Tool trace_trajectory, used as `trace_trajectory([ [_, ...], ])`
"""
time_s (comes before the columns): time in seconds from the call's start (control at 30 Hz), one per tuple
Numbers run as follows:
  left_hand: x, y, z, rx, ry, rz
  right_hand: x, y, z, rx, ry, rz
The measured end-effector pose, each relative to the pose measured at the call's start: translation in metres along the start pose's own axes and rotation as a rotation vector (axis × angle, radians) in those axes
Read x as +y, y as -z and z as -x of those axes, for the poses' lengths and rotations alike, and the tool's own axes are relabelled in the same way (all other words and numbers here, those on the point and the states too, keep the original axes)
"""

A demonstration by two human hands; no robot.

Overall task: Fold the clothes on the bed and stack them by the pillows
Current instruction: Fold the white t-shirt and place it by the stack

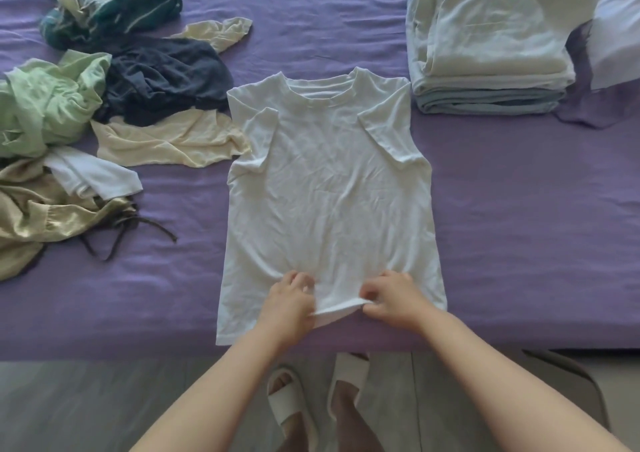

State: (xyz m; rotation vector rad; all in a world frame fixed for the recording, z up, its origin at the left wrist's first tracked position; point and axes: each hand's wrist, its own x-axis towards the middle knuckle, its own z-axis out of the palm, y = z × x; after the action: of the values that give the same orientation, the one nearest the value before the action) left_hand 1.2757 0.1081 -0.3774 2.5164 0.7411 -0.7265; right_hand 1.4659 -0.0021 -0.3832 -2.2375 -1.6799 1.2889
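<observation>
Far left of the fingers, an unfolded heap (79,112) of abt 6 garments (green, navy, cream, teal-striped, tan w/ dark drawstrings) sat well apart from both hands, nearer the left one. Centre: the white T-shirt (329,181) lay flat on the purple bed (519,226), both sleeves already turned in over the chest, collar at the far end, hem at the bed's near edge. Left hand (289,304) pinched the hem, fingers curled round the cloth; right hand (393,297) just beside it did the same, thumb and fingers narrow on the raised bit of hem btw them. So the shirt ran straight away from the fingers, long axis hem-to-collar, nearly all its length beyond the fingertips; both hands abt equally near, grips close together around mid-hem rather than out at the corners. My read: next step prob. a lengthwise fold, hem carried up toward the collar, w/ the corners likely to sag given the narrow grip. Far right of the fingers and beyond, the folded stack (485,53) of pale tops stood by the pillow (616,25), nearer the right hand; that's where the shirt should end up. No brand, label or writing readable on any garment. Below the bed edge, 2 white slippers (311,392) on a grey floor.
</observation>
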Motion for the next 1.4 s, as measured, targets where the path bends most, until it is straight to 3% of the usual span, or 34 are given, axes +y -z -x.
trace_trajectory([
  [0.1,-0.012,0.02,-0.005,-0.043,0.096,0.318,0.002,0.022,-0.007,-0.042,-0.096,-0.19],
  [0.2,-0.022,0.041,-0.015,-0.063,0.254,0.6,-0.001,0.04,-0.016,-0.023,-0.138,-0.203],
  [0.37,-0.031,0.072,-0.042,-0.075,0.278,0.578,-0.008,0.07,-0.038,-0.037,-0.108,-0.074],
  [0.53,-0.055,0.1,-0.065,-0.059,0.14,0.051,-0.006,0.096,-0.058,-0.037,-0.085,0.273],
  [0.6,-0.074,0.113,-0.069,-0.127,0.171,-0.019,-0.003,0.107,-0.062,0.007,-0.161,0.28],
  [0.7,-0.108,0.142,-0.075,-0.266,0.208,0.138,0.0,0.13,-0.073,0.16,-0.289,-0.008],
  [0.8,-0.135,0.18,-0.09,-0.285,0.118,0.438,-0.005,0.16,-0.092,0.337,-0.321,-0.393],
  [0.87,-0.149,0.203,-0.101,-0.256,0.089,0.508,-0.007,0.181,-0.105,0.445,-0.354,-0.451],
  [0.97,-0.164,0.225,-0.122,-0.252,0.108,0.45,-0.003,0.201,-0.12,0.542,-0.406,-0.341],
  [1.07,-0.167,0.233,-0.142,-0.079,0.161,0.231,0.001,0.208,-0.13,0.511,-0.474,-0.149],
  [1.17,-0.167,0.234,-0.161,0.108,0.269,0.22,0.005,0.213,-0.139,0.515,-0.506,0.057],
  [1.4,-0.176,0.241,-0.189,0.344,0.47,0.051,0.012,0.254,-0.178,0.633,-0.245,0.455],
])
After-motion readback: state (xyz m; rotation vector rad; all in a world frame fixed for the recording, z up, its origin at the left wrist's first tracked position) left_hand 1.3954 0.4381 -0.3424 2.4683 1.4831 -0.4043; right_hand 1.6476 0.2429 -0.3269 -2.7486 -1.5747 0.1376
